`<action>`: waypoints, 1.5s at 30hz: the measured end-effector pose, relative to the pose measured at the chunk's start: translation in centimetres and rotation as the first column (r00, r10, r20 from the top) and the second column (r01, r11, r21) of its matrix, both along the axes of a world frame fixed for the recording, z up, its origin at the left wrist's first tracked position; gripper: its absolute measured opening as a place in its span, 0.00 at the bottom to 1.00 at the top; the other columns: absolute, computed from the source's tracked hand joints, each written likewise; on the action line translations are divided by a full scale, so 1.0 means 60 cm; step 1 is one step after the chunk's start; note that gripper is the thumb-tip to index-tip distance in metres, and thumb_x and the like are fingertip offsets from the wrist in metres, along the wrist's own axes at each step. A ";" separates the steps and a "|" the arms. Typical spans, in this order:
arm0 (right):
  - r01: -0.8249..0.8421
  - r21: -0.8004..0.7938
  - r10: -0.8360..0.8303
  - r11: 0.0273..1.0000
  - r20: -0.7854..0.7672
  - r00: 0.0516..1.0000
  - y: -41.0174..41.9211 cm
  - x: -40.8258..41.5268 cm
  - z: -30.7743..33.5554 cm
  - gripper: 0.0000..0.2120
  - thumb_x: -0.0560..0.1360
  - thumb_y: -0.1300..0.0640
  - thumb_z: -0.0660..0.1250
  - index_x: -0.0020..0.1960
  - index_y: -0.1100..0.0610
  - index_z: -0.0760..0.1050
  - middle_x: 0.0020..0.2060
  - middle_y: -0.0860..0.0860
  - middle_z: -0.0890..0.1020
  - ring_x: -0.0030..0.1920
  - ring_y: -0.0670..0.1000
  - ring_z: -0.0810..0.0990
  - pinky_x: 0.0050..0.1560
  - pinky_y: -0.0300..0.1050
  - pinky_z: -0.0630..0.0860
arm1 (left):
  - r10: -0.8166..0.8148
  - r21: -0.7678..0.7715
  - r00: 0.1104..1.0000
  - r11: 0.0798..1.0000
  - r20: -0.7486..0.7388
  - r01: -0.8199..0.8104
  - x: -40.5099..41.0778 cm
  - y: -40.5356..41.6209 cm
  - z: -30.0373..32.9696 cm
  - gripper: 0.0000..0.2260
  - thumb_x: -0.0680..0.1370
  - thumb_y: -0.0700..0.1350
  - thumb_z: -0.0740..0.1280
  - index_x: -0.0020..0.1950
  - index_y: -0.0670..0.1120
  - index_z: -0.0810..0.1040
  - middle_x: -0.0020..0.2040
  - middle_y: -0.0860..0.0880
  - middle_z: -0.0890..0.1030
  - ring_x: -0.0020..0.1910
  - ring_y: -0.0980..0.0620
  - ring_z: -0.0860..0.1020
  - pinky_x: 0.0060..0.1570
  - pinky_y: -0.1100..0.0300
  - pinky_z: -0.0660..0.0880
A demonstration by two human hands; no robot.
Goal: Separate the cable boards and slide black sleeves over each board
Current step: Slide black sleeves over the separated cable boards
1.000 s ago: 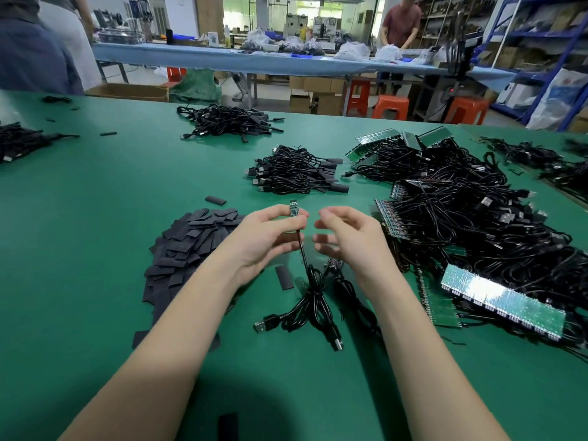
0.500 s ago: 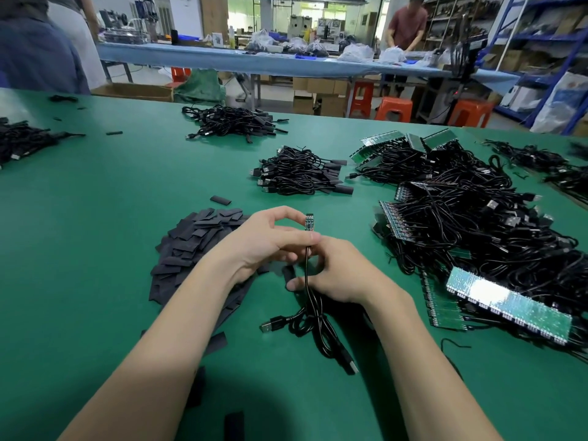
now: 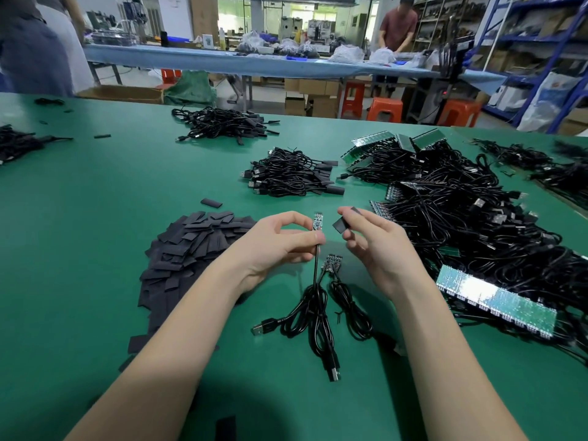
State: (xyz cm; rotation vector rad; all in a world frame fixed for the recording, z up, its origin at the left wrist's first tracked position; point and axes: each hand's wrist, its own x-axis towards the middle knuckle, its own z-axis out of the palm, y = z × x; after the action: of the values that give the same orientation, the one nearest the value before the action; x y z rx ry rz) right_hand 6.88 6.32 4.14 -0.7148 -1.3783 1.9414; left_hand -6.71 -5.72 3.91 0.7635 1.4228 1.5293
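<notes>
Left hand (image 3: 280, 246) pinching small cable board (image 3: 317, 221) upright above green table (image 3: 95, 192), its cable (image 3: 315, 281) hanging to coil below, right hand (image 3: 372, 240) fingers (image 3: 345, 213) gripping one black sleeve (image 3: 341, 225) just beside board, not touching, sleeve pile (image 3: 194, 246) at left, unseparated boards (image 3: 496, 297) at right

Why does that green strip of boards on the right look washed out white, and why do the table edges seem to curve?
Head view: overhead light glares off the shiny board panel, bleaching its middle. Head view: the wide-angle lens bows the green table and shelving at the frame edges. Head view: a soft dark shadow falls at the bottom, between the forearms.
</notes>
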 end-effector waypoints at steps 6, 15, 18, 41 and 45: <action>-0.071 -0.012 0.070 0.997 -0.064 0.996 0.000 -0.003 0.002 0.08 0.80 0.58 0.67 0.50 0.58 0.84 0.32 0.45 0.80 0.33 0.44 0.76 0.34 0.33 0.75 | 0.023 0.051 0.989 0.998 0.145 -0.030 0.022 0.009 -0.003 0.03 0.78 0.38 0.71 0.50 0.44 0.79 0.43 0.43 0.86 0.40 0.50 0.85 0.42 0.62 0.81; -0.248 -0.077 0.224 0.966 -0.234 0.946 0.006 0.005 0.002 0.11 0.69 0.62 0.73 0.52 0.58 0.85 0.39 0.51 0.83 0.39 0.47 0.82 0.45 0.34 0.79 | -0.023 0.088 0.968 0.996 0.251 0.001 0.029 0.010 0.004 0.01 0.79 0.37 0.68 0.49 0.42 0.79 0.40 0.45 0.84 0.36 0.53 0.82 0.40 0.65 0.80; -0.257 -0.082 0.231 0.963 -0.244 0.942 0.003 0.006 0.003 0.10 0.69 0.63 0.73 0.49 0.58 0.85 0.39 0.51 0.83 0.39 0.47 0.82 0.45 0.35 0.79 | -0.023 0.089 0.968 0.996 0.249 0.001 0.028 0.008 0.004 0.01 0.79 0.38 0.69 0.49 0.42 0.80 0.42 0.47 0.84 0.37 0.54 0.83 0.41 0.65 0.80; 0.026 0.018 -0.021 0.999 -0.243 0.970 -0.004 0.000 0.002 0.04 0.69 0.55 0.75 0.38 0.56 0.86 0.38 0.51 0.85 0.37 0.45 0.82 0.42 0.34 0.79 | -0.093 0.101 0.967 0.992 0.237 0.071 0.030 0.005 0.006 0.09 0.71 0.43 0.72 0.49 0.42 0.79 0.37 0.49 0.81 0.32 0.56 0.77 0.35 0.66 0.77; 0.045 0.032 -0.037 0.998 -0.230 0.973 -0.005 -0.003 0.000 0.05 0.67 0.55 0.76 0.39 0.57 0.86 0.37 0.52 0.85 0.37 0.45 0.82 0.42 0.35 0.79 | -0.098 0.102 0.967 0.992 0.236 0.076 0.032 0.008 0.003 0.05 0.75 0.41 0.70 0.49 0.42 0.79 0.37 0.50 0.81 0.32 0.56 0.77 0.35 0.67 0.77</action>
State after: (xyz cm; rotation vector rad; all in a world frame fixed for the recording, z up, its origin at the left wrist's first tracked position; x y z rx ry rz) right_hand 6.71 6.03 4.13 -0.4799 -1.2450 1.8945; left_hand -4.79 -5.25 4.11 0.6603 1.1325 1.5695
